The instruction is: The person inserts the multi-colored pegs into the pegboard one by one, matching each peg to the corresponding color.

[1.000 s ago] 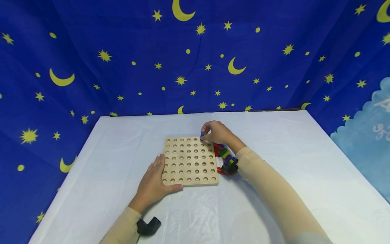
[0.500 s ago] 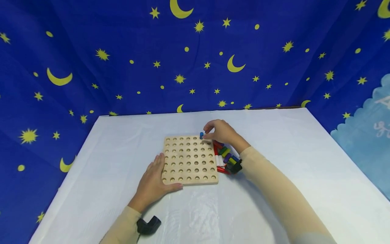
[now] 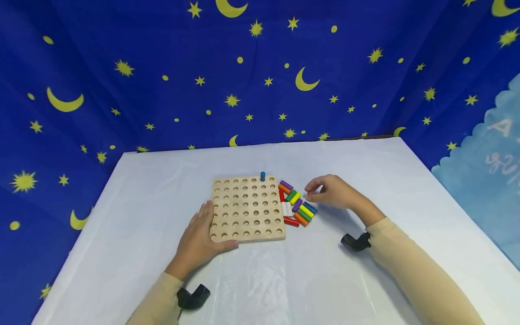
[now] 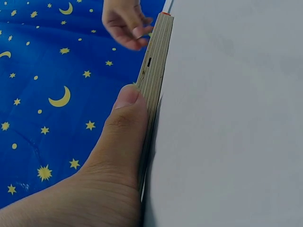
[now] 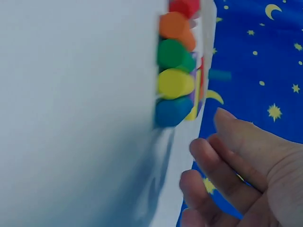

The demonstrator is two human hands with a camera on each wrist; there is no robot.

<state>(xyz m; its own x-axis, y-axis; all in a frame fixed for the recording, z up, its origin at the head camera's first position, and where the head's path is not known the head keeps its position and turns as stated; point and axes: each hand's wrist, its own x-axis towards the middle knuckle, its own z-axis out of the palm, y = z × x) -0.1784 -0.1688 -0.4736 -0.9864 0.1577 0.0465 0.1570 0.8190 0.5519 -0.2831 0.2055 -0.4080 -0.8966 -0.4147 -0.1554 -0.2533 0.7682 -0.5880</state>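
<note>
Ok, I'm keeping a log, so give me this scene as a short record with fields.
Board: wooden, rows of holes, flat on the table
Standing peg: blue, in the far row, second hole from the right
Loose pegs: several colours, lying beside the board's right edge
Left hand: touching the board's left and near edges
Right hand: holding nothing, near the loose pegs
Backdrop: blue, yellow moon-and-star pattern
</note>
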